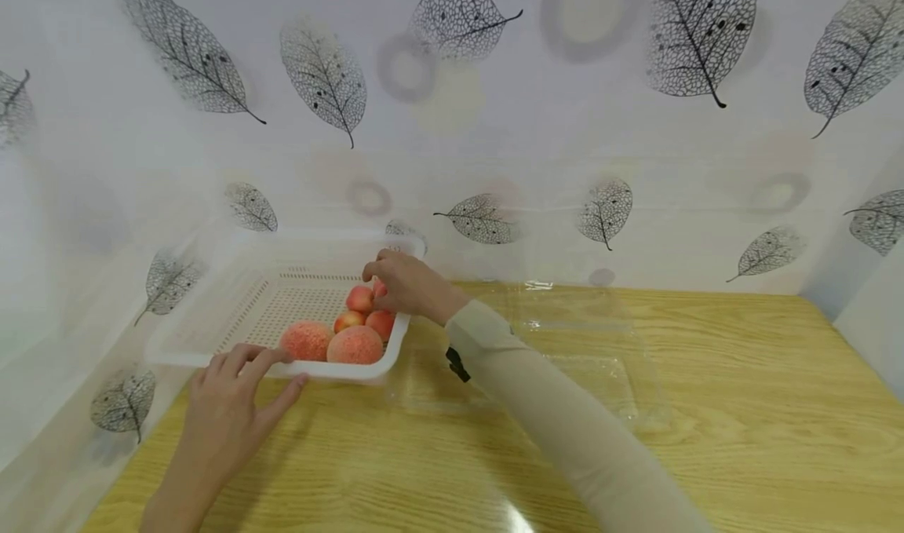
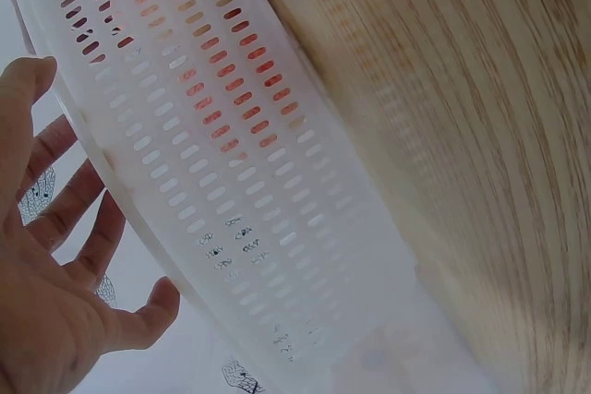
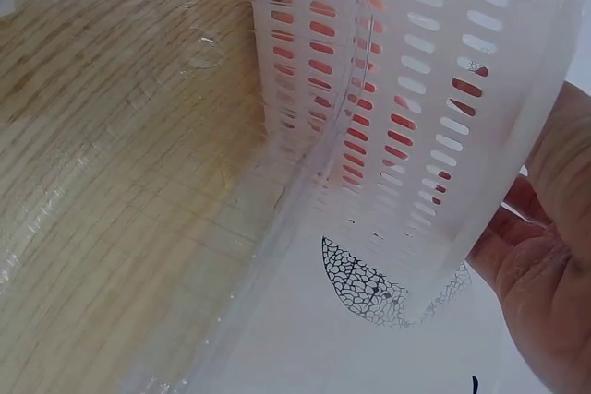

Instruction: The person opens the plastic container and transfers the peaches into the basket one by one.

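Note:
A white perforated plastic basket (image 1: 275,368) holds two large speckled pink peaches (image 1: 355,345) and several smaller, smooth red-yellow fruits (image 1: 349,320) in its near right corner. My right hand (image 1: 406,282) reaches over the basket's right rim, its fingers bent down over a small red fruit (image 1: 380,288). I cannot tell whether the fingers grip it, since the hand covers most of it. At the near rim, my left hand (image 1: 233,384) rests with loosely spread fingers, the thumb on the outer side. In the left wrist view, those fingers (image 2: 78,200) lie along the basket rim, holding no fruit.
Right of the basket, a clear plastic clamshell box (image 1: 628,384) lies opened on the wood-grain table (image 1: 749,407), partly under my right forearm. Its clear edge overlaps the basket wall in the right wrist view. Behind the table hangs a leaf-print sheet (image 1: 530,148).

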Action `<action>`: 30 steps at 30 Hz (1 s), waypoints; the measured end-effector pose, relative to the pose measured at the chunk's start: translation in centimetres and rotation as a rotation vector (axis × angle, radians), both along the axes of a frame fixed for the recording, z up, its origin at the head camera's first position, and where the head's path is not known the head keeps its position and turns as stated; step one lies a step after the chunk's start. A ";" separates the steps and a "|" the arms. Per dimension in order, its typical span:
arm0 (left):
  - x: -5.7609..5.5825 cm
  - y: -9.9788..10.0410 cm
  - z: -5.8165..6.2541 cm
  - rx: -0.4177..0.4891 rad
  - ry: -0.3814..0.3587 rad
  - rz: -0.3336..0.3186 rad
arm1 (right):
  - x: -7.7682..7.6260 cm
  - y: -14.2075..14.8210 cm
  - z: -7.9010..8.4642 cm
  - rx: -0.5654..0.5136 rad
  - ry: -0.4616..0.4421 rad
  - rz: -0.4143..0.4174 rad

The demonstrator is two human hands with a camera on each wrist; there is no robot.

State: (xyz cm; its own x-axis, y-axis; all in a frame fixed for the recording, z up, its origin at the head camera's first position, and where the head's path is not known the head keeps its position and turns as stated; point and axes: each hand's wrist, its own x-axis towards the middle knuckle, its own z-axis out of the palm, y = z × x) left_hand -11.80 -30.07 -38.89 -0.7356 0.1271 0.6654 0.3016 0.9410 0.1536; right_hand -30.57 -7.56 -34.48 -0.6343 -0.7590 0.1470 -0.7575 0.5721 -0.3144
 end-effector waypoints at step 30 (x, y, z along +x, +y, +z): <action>0.1 -0.1 0.2 -0.019 0.014 -0.024 | 4.2 4.4 1.7 0.019 0.017 0.034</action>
